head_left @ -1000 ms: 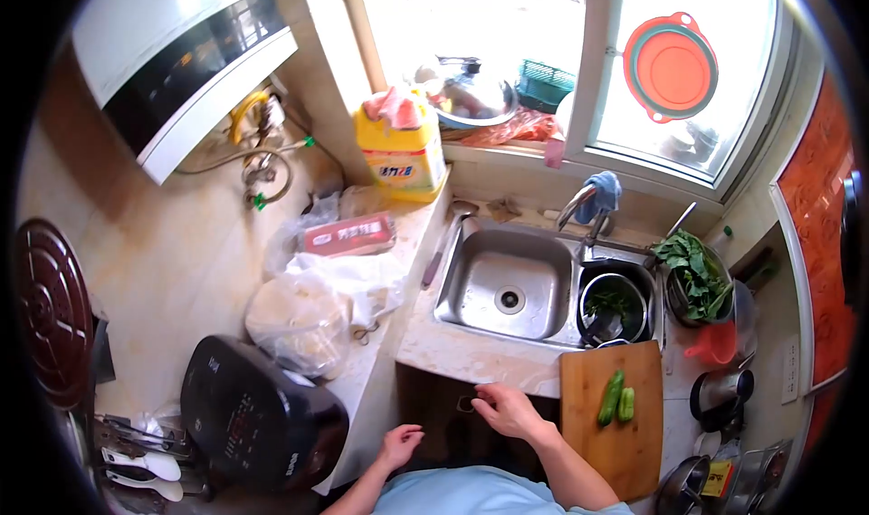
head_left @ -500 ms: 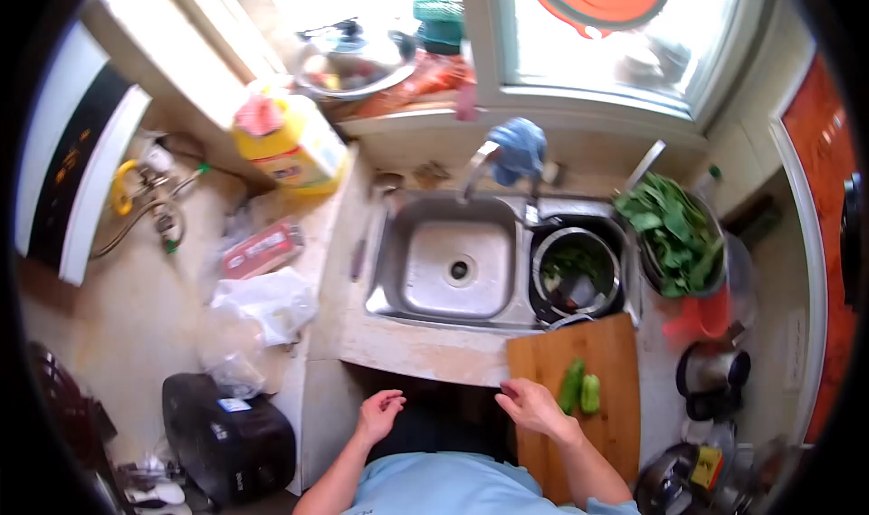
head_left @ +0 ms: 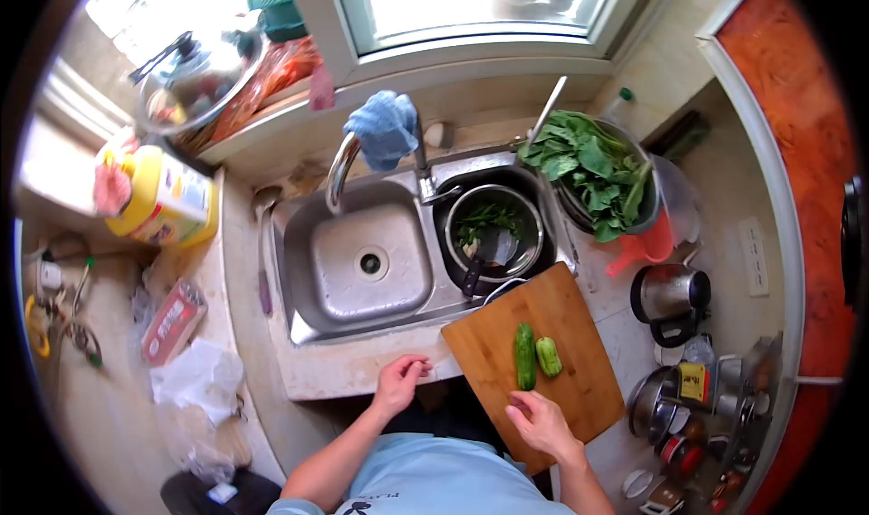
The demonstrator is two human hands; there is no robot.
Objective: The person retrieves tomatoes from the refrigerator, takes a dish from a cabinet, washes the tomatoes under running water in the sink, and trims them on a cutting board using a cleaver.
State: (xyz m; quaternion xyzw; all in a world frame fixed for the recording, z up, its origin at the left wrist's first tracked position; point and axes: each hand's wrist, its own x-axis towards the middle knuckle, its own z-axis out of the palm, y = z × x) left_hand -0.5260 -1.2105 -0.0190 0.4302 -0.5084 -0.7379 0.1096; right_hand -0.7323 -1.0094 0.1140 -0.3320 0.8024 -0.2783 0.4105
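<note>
A wooden cutting board [head_left: 484, 334] lies at an angle over the counter edge, and on it rest a cucumber [head_left: 525, 357] and a shorter, paler green piece [head_left: 549, 357], side by side. My right hand [head_left: 543, 424] is over the board, its fingers at the near end of the cucumber and the thumb apart; whether they touch it is unclear. Left of the board, my left hand [head_left: 398, 386] hangs in front of the counter edge with loosely bent fingers and nothing visible in it. Behind the board, a knife [head_left: 472, 277] leans in a metal pot [head_left: 540, 243] containing greens.
The steel sink [head_left: 312, 325] has a faucet [head_left: 339, 171] with a blue cloth [head_left: 384, 130] draped on it. Leafy greens [head_left: 593, 162] fill a container at the right, near a kettle [head_left: 670, 293]. A yellow jug [head_left: 172, 194] and plastic bags [head_left: 199, 379] are on the left.
The view has turned toward the right and the board looks more tilted. My right hand has come closer to the cucumber's near end. The cucumber and the paler piece remain on the board.
</note>
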